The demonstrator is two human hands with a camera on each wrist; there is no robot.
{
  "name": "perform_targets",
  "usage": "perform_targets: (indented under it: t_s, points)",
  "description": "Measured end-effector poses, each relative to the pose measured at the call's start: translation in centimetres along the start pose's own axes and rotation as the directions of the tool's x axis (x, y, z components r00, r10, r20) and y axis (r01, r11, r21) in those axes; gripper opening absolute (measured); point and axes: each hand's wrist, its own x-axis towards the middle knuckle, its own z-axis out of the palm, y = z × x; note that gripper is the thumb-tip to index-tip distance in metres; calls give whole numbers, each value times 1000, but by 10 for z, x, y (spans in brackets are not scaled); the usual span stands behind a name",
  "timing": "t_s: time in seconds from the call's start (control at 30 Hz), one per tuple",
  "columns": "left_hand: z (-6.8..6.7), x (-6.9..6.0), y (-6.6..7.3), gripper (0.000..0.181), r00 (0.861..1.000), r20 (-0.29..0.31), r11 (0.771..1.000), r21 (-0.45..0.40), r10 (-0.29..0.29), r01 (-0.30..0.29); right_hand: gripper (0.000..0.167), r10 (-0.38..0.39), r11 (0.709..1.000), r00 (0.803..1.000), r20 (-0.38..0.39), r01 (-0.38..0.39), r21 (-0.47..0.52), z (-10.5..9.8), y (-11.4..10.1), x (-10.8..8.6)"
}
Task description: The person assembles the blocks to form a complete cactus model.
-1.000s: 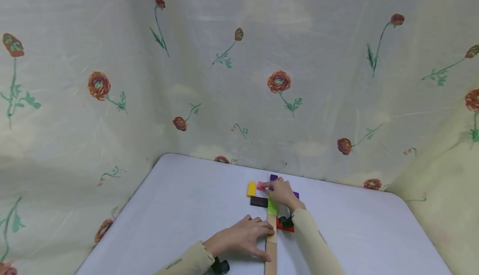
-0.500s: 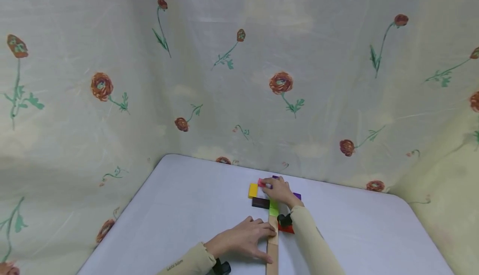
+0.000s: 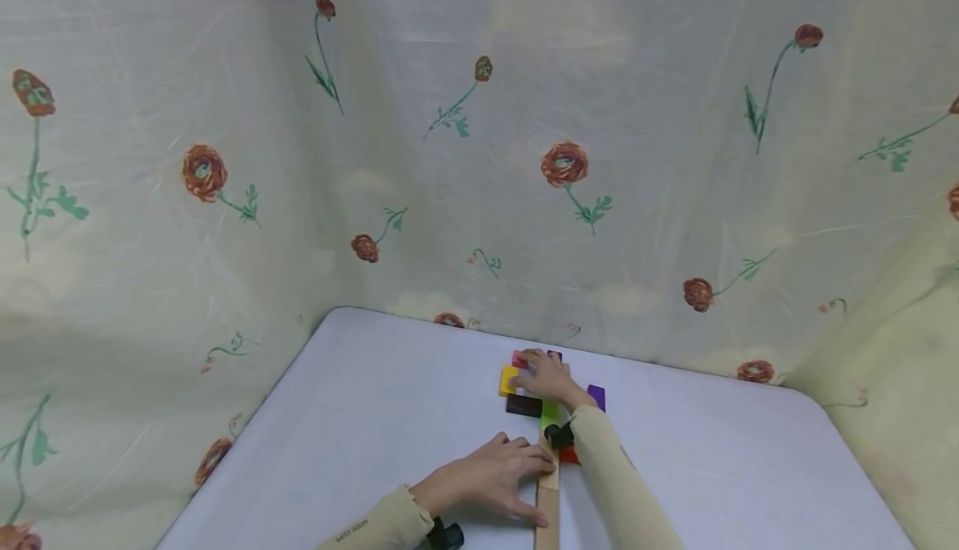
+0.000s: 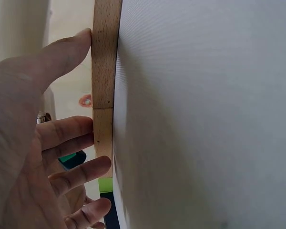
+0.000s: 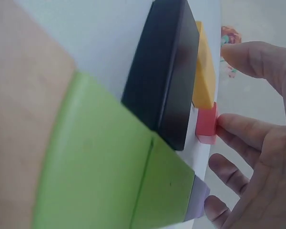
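Observation:
My left hand (image 3: pixel 494 475) lies along a row of plain wooden blocks (image 3: pixel 549 517). In the left wrist view its thumb and index finger touch the side of those blocks (image 4: pixel 105 62), fingers spread apart. At the far end of the row, my right hand (image 3: pixel 550 377) reaches over the coloured blocks. Its index fingertip touches a small pink block (image 5: pixel 207 123), while the thumb (image 5: pixel 238 57) is near a yellow block (image 3: pixel 508 380). Beside these lie a black block (image 3: pixel 524 405) and green blocks (image 3: pixel 550 415). The right hand partly hides a dark purple block (image 3: pixel 555 354).
A purple block (image 3: pixel 597 396) lies right of the right hand, and a red block (image 3: pixel 569 455) is partly under the right sleeve. Everything lies on a white table (image 3: pixel 390 400). Behind it hangs a flower-printed cloth (image 3: pixel 449 184). Both wrists carry small black cameras.
My right hand has shifted a little left, its thumb now closer to the yellow block. The pink block has moved slightly away toward the far edge. My left hand stays in place.

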Motion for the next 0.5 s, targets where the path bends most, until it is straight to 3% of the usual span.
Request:
perform_targets:
  t_s: [0.5]
  points:
    - [-1,1,1,71,999,26,999,-41,-19,20,58,-20,1000,1000,0,20,-21,-1,-16,-5]
